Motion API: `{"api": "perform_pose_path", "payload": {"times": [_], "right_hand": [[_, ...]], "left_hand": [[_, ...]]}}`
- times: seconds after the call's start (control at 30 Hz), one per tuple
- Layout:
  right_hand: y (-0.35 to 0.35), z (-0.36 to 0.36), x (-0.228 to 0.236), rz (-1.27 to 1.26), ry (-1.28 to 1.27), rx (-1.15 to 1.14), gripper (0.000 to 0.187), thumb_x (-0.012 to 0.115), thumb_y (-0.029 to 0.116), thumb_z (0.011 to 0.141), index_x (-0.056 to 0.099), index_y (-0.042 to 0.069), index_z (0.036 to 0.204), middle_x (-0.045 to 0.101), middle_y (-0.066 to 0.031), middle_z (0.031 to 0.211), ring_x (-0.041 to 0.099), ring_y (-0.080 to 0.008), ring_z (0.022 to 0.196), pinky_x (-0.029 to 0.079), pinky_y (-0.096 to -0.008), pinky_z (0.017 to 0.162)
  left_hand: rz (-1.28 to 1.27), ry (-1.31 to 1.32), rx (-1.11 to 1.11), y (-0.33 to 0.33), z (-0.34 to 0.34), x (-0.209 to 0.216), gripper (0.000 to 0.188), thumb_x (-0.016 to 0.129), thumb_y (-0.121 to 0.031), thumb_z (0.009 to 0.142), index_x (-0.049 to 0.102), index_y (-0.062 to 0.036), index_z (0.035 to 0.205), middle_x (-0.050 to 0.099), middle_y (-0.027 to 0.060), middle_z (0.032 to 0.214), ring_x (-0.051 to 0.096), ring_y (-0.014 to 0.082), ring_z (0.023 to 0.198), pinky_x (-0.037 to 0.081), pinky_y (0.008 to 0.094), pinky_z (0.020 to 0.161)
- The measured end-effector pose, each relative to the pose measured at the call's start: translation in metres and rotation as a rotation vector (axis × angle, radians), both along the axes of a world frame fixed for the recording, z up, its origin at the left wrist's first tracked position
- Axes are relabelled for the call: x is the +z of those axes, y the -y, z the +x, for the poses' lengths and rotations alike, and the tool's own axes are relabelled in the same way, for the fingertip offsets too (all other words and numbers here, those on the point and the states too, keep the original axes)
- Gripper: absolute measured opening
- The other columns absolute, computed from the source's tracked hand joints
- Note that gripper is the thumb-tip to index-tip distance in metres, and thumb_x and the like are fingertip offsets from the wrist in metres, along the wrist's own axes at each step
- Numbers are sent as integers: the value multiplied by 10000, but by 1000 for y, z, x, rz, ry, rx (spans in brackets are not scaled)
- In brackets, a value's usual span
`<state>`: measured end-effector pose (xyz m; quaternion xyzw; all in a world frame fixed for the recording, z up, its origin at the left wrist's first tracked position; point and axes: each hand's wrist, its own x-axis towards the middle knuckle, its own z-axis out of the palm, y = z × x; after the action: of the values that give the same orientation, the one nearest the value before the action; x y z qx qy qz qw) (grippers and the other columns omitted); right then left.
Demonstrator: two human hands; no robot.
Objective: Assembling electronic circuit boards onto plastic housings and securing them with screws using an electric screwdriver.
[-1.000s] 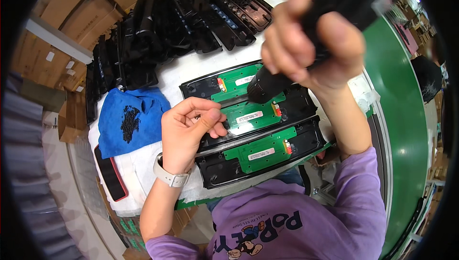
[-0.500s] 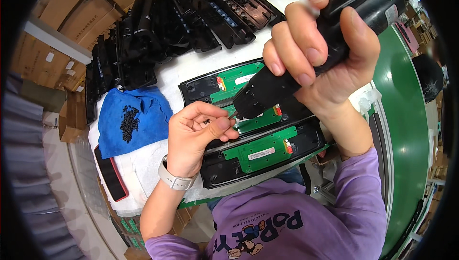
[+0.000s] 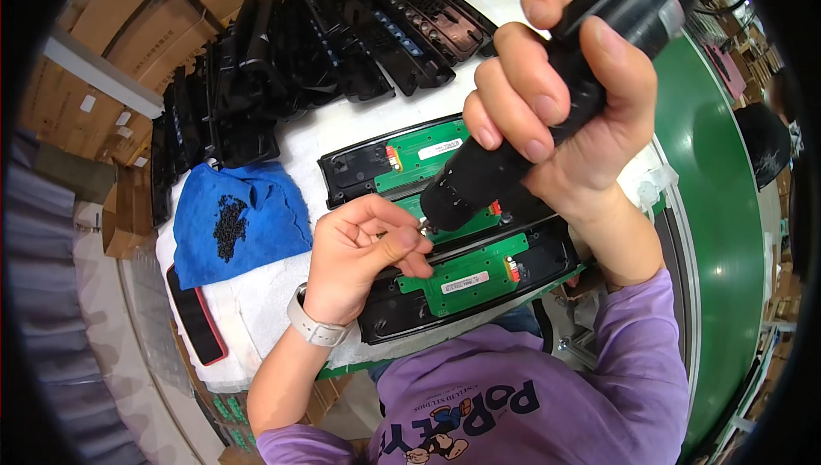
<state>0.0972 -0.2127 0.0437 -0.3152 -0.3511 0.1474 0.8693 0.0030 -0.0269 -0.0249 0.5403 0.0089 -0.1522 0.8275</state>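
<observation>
- The phone [image 3: 197,320] lies by the table's left edge, so you have little spare surface beyond it.
- The blue cloth [image 3: 192,247] looks soft and liable to ruck; the small black screws [image 3: 229,227] heaped on it look light and likely to scatter if you tug it.
- Above, the stack of black housings [image 3: 299,46] limits your reach away from you; the white cover [image 3: 256,315] shows beside your left wrist.
- Your left hand [image 3: 351,247] has thumb and fingers together around a few small dark pieces [image 3: 380,234], just beside the driver's nose — whether they touch its tip, you cannot tell from here.
- Three black panels lie in rows beneath your hands. They look light and stiff; take the lower panel [image 3: 393,315] by its rim, as its green board [image 3: 462,285] is probably fragile. Its near side sits close to the table edge.
- The power driver [image 3: 487,166] slants over the middle panel. It looks heavy, its smooth barrel perhaps slippery.
- Your right hand [image 3: 590,136] is clamped round its body — with green floor [image 3: 727,208] beyond the table's right edge.
</observation>
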Motion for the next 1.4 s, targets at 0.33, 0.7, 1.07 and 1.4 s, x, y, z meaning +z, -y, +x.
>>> {"api": "perform_pose_path", "payload": {"times": [0.33,0.7,1.07,1.4], "right_hand": [[-3,0,-1,32,-218,-83,247,430,288,897,484,59,971,415,19,586,393,-95,446,384,-290,544],[30,22,-18,-241,374,-174,306,577,266,810,409,68,971,436,3,566,435,-106,414,395,-260,483],[21,19,-21,-351,272,-278,258,599,155,763,400,53,892,437,-25,545,428,-116,403,340,-239,406],[4,9,-26,-372,332,-285,247,617,53,754,385,27,835,436,-23,577,443,-98,460,368,-232,432]], "left_hand": [[11,17,0,-2,3,4,80,587,-28,837,567,48,854,636,147,752,645,209,601,508,239,530],[401,176,394,-34,24,-2,159,601,-115,856,647,36,865,577,13,684,458,27,545,352,148,496],[436,184,371,-32,32,-10,165,584,-86,858,603,8,992,609,35,803,546,58,656,410,166,589],[383,138,311,-32,33,-10,163,602,-33,829,601,15,984,630,69,853,591,81,713,446,176,654]]}}
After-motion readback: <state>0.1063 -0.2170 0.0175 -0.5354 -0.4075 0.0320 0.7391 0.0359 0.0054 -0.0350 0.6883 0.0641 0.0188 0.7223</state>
